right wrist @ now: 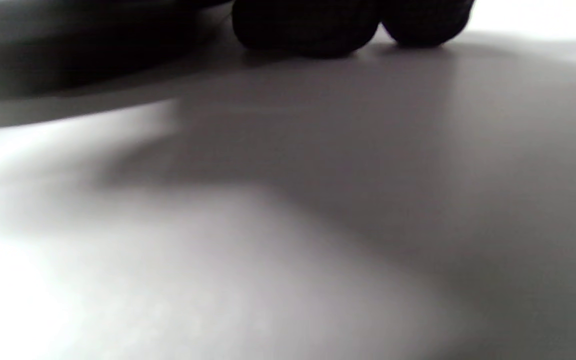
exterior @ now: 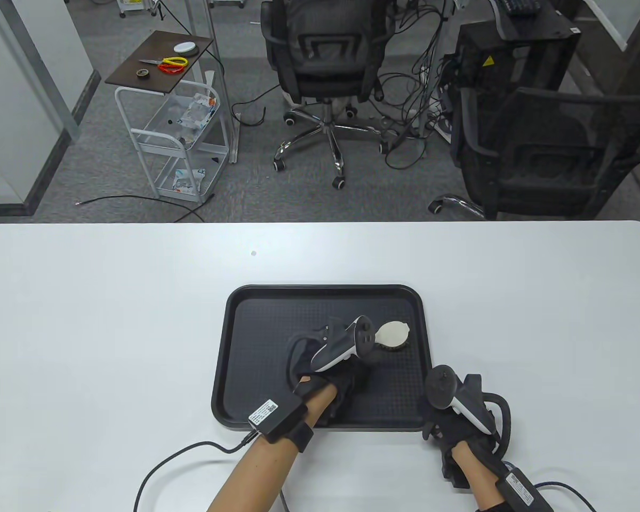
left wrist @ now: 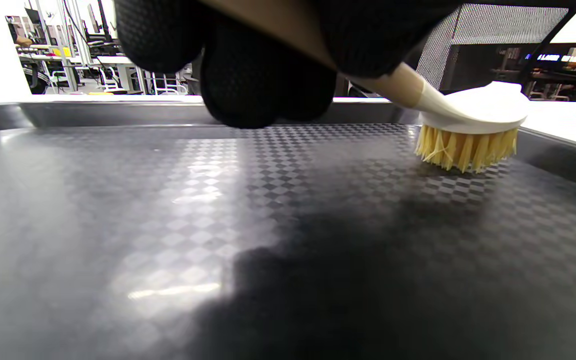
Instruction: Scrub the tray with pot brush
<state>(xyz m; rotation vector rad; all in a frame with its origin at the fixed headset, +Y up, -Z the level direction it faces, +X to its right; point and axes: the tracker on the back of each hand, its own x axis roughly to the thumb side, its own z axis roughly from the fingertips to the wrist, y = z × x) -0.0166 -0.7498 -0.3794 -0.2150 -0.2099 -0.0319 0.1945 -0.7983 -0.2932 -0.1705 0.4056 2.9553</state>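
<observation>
table view: 1 tray (exterior: 245, 341), 1 pot brush (exterior: 392, 335), 2 hands, left hand (exterior: 325, 368) grips brush.

1. The table view is bright, even and sharp; straight lines bow slightly toward the edges.
2. In the left wrist view, overhead light glares in pale patches on the tray (left wrist: 118, 200), beside a dark shadow; the near fingers (left wrist: 263, 75) blur.
3. The right wrist view is soft and unfocused, the tabletop (right wrist: 268, 250) blown white at left.

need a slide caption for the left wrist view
Left hand grips the pot brush by its handle, yellow bristles pressed on the textured floor of the black tray.
</observation>
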